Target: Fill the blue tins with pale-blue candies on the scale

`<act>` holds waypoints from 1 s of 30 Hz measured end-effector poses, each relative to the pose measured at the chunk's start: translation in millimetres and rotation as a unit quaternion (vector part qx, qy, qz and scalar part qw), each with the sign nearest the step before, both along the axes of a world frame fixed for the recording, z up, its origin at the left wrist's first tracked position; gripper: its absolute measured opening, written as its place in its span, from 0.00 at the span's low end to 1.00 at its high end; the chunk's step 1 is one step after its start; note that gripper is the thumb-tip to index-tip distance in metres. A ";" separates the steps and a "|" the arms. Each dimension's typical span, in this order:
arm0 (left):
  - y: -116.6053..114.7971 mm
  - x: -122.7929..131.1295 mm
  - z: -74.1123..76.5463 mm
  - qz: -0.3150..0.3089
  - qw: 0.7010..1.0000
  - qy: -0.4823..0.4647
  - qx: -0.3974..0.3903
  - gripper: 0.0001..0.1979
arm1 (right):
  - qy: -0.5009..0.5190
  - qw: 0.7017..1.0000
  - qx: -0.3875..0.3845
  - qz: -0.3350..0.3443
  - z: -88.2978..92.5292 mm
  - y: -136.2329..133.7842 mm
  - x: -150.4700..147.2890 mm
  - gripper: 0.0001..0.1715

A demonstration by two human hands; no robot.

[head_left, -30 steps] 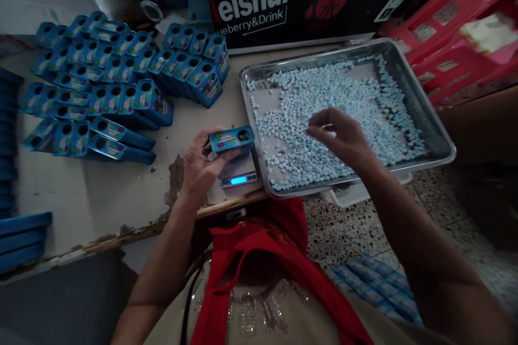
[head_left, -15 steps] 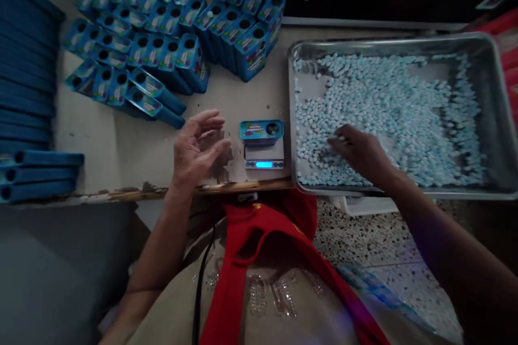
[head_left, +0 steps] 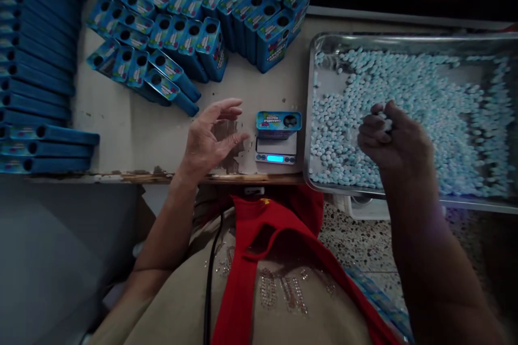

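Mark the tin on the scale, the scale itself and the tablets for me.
tin (head_left: 275, 119), head view, on its printed top face.
scale (head_left: 275, 158), head view, on its lit blue display.
tablets (head_left: 424, 97), head view, on the heap in the tray (head_left: 404, 42).

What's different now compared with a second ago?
The left hand let go of the blue tin, which now stands on the small scale. The right hand dipped into the tray, then rose closed on some pale blue tablets. The stacked tins and tray stayed put.
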State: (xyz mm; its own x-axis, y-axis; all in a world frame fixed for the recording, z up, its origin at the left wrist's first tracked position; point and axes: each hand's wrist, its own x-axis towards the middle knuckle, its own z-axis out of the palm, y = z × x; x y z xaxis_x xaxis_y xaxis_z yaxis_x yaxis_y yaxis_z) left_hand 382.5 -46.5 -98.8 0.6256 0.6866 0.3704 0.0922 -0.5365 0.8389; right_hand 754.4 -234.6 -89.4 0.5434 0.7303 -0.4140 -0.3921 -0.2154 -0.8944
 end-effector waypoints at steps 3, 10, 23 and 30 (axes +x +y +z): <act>-2.7 -2.7 4.0 0.022 0.999 0.037 -0.002 0.37 | 0.022 0.998 0.006 -0.050 -5.3 5.1 -5.1 0.14; -6.0 -4.0 -1.1 0.016 0.998 0.032 -0.047 0.39 | 0.009 0.997 -0.062 0.051 6.2 7.2 -0.2 0.22; -19.9 33.6 -22.0 -0.020 0.995 0.023 -0.091 0.39 | -0.248 0.963 -0.026 0.103 -4.1 8.0 -21.8 0.15; -23.0 69.6 -15.5 -0.023 0.998 0.021 -0.051 0.25 | -0.052 0.997 0.018 0.057 -13.8 23.2 -18.7 0.23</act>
State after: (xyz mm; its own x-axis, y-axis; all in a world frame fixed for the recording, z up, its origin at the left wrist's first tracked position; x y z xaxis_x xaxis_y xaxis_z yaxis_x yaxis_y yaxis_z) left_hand 452.0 -69.5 -114.4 0.6704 0.6901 0.2727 0.1060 -0.4528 0.8853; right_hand 735.8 -211.3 -103.2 0.4950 0.8029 -0.3322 -0.2714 -0.2203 -0.9369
